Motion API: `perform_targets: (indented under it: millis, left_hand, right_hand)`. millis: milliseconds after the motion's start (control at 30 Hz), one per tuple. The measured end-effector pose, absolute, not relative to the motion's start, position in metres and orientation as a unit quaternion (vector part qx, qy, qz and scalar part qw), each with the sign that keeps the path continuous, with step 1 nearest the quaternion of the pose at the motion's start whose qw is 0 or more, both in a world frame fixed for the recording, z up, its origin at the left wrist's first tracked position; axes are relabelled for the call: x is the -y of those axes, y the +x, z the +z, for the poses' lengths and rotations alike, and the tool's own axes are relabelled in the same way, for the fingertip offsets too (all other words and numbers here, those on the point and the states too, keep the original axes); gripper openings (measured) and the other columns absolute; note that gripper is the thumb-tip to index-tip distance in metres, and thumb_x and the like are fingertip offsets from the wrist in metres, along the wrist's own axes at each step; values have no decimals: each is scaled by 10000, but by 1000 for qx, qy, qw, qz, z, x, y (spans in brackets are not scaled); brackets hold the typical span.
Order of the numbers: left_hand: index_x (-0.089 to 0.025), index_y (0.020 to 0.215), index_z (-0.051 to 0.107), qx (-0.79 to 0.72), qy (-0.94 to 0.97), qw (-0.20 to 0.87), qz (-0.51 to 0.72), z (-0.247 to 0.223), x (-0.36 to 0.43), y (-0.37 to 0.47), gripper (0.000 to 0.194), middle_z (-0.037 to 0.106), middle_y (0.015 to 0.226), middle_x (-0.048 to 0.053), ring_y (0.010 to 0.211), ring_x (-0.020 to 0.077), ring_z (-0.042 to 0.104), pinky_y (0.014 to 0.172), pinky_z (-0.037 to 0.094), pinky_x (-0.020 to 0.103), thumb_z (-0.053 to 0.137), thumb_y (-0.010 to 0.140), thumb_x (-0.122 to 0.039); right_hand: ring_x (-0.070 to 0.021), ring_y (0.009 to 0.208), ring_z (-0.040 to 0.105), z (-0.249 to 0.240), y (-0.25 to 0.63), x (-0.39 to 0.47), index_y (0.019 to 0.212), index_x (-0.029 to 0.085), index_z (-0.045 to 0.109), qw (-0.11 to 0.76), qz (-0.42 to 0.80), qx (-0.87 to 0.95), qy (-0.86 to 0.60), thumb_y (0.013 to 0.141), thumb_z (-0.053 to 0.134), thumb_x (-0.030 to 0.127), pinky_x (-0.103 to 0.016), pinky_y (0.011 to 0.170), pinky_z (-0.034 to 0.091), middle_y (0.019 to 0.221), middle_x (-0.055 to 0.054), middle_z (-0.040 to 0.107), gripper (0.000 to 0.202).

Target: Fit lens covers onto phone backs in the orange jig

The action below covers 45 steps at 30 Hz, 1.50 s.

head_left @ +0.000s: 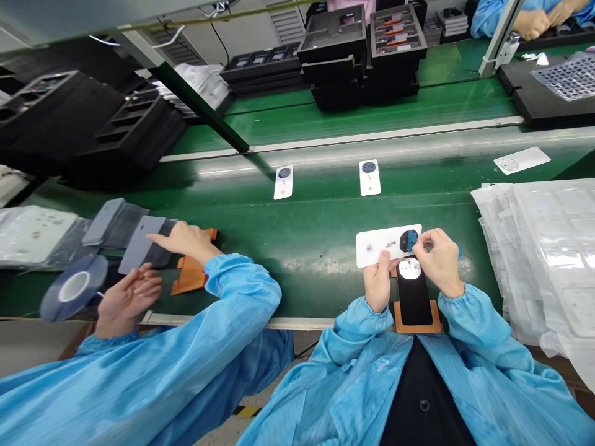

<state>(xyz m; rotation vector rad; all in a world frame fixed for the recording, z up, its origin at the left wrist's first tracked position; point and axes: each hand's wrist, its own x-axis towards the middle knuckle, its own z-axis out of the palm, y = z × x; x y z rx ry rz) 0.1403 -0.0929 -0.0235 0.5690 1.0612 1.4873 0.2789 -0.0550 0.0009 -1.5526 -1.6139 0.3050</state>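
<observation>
I hold a white panel (374,248) in my left hand (377,285), thumb on its near face and the fingers behind it, so it sits tilted above the green belt (316,248) just in front of me. My right hand (437,259) is at the panel's right end, thumb and forefinger drawn narrow at a dark disc (406,241) that shows a patch of blue; whether they grip that patch or only touch it, I cannot tell. Below the panel, a black plate (413,303) with a white disc (409,269) at its far end lies on an orange-brown fixture (436,322) at the near edge. Farther off on the belt lie two upright-lying panels (283,182), apart from each other, and a third panel (521,160) at the far right. To my right stands a stack of translucent trays (558,260). At my left, a co-worker's hands (188,241) are at grey sheets (141,243), with a tape roll (74,287) just beside them.
</observation>
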Motion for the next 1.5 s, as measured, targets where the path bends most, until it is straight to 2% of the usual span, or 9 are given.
perform_targets:
  millis: [100,200,300,400,467,567,700,1167,1500]
  left_hand:
    - [-190,1333,647,-446,195,596,639,-22,87,127,682,734,1265,143,1128,293,737,961,624,437,798,809,-599]
    - [-201,1333,649,-461,204,586,635,-21,89,108,655,731,1274,137,1126,288,739,955,630,427,787,825,-590]
    - [-182,1252,711,-499,347,526,595,-18,98,92,527,752,1230,122,1137,288,734,962,636,420,677,919,-588]
    - [-186,1302,702,-430,636,411,492,-12,111,82,415,720,1309,115,1256,273,677,1098,571,423,505,1048,-450]
    - [-192,1418,613,-349,789,298,408,-10,117,82,402,653,1418,119,1358,258,604,1174,510,430,454,1074,-324]
    - [-186,1451,553,-319,890,134,298,-16,122,90,400,637,1438,118,1404,240,559,1167,518,417,431,1070,-198]
    - [-152,1386,593,-324,919,35,223,-29,124,102,359,676,1380,116,1371,252,591,1118,560,400,432,1065,-164]
    - [-147,1407,552,-344,924,42,161,-39,115,95,373,640,1409,157,1369,253,593,1120,548,374,426,1057,-158]
    - [-199,1452,512,-379,919,58,95,-48,114,99,476,437,1599,210,1521,340,390,1208,410,540,539,978,-166]
  right_hand:
    - [-205,696,622,-16,321,47,678,217,628,354,147,590,-711,746,600,261,-326,680,467,765,-41,698,85]
    - [-200,573,539,-28,368,49,591,220,628,197,164,554,-792,708,643,296,-323,589,373,595,-44,636,141]
    - [-188,505,488,-21,389,66,552,226,575,135,139,576,-794,801,642,372,-324,546,334,511,-28,561,296]
    - [-199,612,606,4,376,92,738,214,645,246,93,654,-709,916,617,410,-328,588,452,690,-37,669,266]
    - [-229,859,703,19,359,109,1007,203,701,292,94,748,-588,952,610,332,-356,755,563,977,-80,743,167]
    - [-274,1187,663,23,342,126,1320,196,636,258,92,863,-424,985,516,155,-429,984,573,1309,-128,683,358]
    - [-279,1129,696,4,342,133,1385,130,595,200,29,904,-378,988,455,57,-424,933,612,1292,-164,693,427]
    - [-274,1189,678,-13,342,115,1331,101,640,131,-6,924,-358,1005,446,67,-442,1006,590,1304,-159,700,381]
    - [-337,1488,418,-30,335,123,1590,53,332,70,33,919,-386,955,405,54,-548,1211,378,1576,-184,470,639]
